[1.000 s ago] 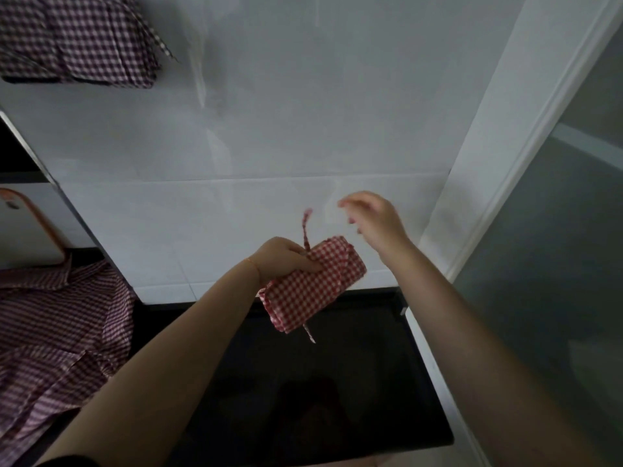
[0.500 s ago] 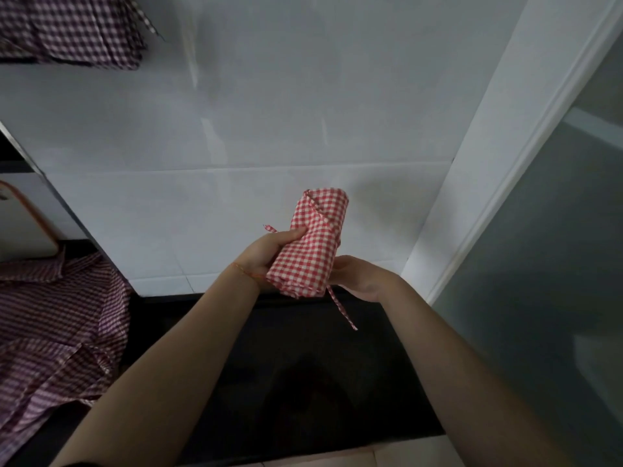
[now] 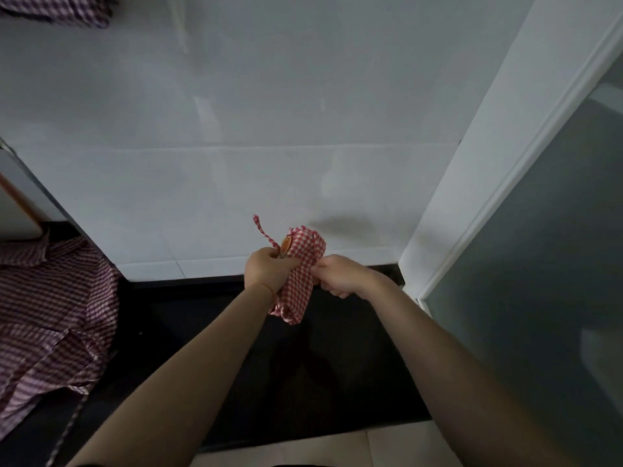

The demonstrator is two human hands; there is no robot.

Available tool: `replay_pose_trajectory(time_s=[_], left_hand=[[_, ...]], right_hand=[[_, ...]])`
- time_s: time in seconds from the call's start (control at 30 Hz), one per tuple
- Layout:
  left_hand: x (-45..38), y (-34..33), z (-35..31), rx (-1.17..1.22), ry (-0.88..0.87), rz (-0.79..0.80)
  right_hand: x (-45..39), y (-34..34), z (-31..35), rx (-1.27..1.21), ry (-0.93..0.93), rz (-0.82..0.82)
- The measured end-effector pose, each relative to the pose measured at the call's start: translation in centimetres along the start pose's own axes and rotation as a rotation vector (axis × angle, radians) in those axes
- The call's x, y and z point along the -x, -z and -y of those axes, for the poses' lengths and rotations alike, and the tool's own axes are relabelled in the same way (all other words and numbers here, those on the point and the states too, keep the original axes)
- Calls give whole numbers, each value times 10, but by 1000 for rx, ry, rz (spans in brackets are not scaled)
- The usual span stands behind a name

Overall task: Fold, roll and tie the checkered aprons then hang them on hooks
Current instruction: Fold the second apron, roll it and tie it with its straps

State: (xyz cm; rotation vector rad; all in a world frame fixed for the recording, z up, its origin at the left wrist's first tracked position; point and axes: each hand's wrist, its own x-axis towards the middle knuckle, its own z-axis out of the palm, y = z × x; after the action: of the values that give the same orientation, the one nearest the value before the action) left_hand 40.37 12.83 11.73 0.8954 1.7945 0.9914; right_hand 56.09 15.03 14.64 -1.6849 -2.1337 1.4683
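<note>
A rolled red-and-white checkered apron is held upright in front of the white tiled wall, above the black counter. My left hand grips its left side and pinches a thin checkered tie strap that sticks up past the roll. My right hand is curled at the roll's right side, gripping cloth or strap there; what it pinches is hidden. A darker checkered apron lies crumpled on the counter at the left. Another checkered bundle hangs at the top left.
The black counter runs below my hands, with pale floor tile at its front edge. A white door frame and a frosted glass panel stand to the right. A white board with an orange rim leans at the far left.
Both hands and the roll have dropped lower, toward the counter. My right hand moved from under the roll to its right side. The strap that hung down now sticks up from my left hand.
</note>
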Motion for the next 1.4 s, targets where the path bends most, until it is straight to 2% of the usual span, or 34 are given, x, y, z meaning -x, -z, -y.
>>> replay_pose_trajectory(time_s=[0.1, 0.27, 0.4, 0.43, 0.5, 0.6, 0.7, 0.77, 0.83, 0.97, 1.07, 1.2, 1.3, 1.4], left_hand=[[0, -24, 28, -176, -21, -42], [-6, -35, 78, -250, 22, -141], [-13, -33, 109, -355, -3, -173], [-14, -34, 112, -363, -11, -183], [-16, -36, 114, -375, -24, -197], [-22, -32, 112, -242, 94, -205], [-31, -18, 113, 71, 306, -226], [-37, -9, 112, 192, 385, -247], [-42, -5, 113, 138, 342, -203], [-38, -6, 110, -42, 228, -99], [-31, -14, 111, -111, 182, -90], [-21, -30, 111, -217, 97, -54], [-10, -46, 108, -238, 45, 14], [-4, -53, 109, -141, 46, 76]], right_hand=[[-14, -29, -14, 67, 34, -64], [-19, -62, -51, 20, -4, 32], [-18, -57, -70, -142, -36, -180], [-18, -54, -72, -157, -49, -189], [-20, -52, -78, -111, -70, -97], [-24, -54, -90, 32, -137, 61], [-25, -53, -112, 79, -230, 73], [-22, -53, -127, 60, -281, 110], [-19, -52, -137, 2, -317, 69], [-22, -38, -130, -180, -289, -150], [-22, -31, -112, -343, -224, -98], [-25, -45, -80, -424, -105, -8], [-34, -61, -72, -456, -107, -29], [-38, -71, -75, -454, -150, -107]])
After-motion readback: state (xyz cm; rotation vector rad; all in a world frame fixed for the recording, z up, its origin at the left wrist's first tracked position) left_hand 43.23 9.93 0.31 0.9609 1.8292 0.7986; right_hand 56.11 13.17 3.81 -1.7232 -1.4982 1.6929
